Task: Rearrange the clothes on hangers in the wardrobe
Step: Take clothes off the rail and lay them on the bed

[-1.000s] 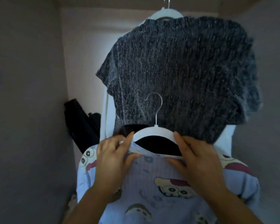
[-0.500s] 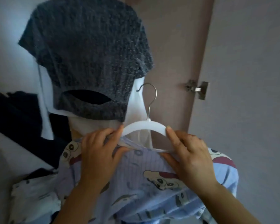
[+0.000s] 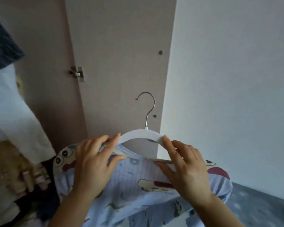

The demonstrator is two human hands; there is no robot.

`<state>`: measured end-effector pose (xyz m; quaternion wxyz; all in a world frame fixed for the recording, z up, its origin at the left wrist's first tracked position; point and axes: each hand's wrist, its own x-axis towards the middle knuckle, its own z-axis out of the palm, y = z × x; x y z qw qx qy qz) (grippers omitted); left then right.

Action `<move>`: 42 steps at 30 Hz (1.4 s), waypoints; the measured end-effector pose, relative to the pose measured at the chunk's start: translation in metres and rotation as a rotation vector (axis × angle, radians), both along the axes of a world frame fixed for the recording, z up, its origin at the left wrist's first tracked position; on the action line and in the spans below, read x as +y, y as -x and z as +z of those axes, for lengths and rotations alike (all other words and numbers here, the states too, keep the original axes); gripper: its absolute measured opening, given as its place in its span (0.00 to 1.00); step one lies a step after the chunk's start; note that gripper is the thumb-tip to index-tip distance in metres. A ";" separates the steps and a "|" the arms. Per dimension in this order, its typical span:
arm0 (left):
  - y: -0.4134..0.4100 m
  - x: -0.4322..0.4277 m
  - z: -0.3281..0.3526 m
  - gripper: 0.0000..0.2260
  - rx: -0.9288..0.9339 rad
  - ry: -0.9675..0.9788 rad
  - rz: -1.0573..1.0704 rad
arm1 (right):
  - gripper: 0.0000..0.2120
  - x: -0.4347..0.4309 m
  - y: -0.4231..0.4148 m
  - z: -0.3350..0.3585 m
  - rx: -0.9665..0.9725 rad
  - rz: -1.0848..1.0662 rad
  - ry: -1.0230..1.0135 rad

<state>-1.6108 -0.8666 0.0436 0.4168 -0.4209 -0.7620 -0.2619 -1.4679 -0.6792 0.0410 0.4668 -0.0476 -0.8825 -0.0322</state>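
White hanger (image 3: pixel 141 135) lay crosswise, hook up, wardrobe door (image 3: pixel 118 63) behind it, blue cartoon shirt (image 3: pixel 134 177) draped below it; my left hand (image 3: pixel 90 161) and right hand (image 3: pixel 185 163) each pinched one end, equally near.

A taupe wardrobe door (image 3: pixel 118 63) with a metal hinge (image 3: pixel 78 73) — pale wall (image 3: pixel 236 79) beside it, dimly lit.

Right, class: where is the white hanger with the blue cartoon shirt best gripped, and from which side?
Grip the white hanger on its sloping shoulders, either side of the upright hook, from the near side, as the left hand and right hand do. The arch is bare there, and the hook is left free.
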 end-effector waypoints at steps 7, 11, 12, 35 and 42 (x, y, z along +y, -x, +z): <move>-0.127 0.111 -0.012 0.21 -0.018 -0.005 -0.308 | 0.26 0.059 -0.175 -0.006 -0.039 -0.314 -0.010; -0.198 0.166 -0.010 0.23 -0.042 0.031 -0.551 | 0.27 0.068 -0.271 0.001 -0.058 -0.545 -0.001; -0.216 0.179 -0.010 0.23 -0.052 0.039 -0.607 | 0.27 0.066 -0.294 0.002 -0.054 -0.610 0.003; -0.730 0.224 -0.051 0.28 -0.063 0.225 -1.647 | 0.37 -0.106 -0.768 -0.055 0.018 -1.643 0.070; -0.879 0.219 -0.064 0.29 -0.056 0.269 -1.747 | 0.38 -0.136 -0.896 -0.066 0.020 -1.768 0.089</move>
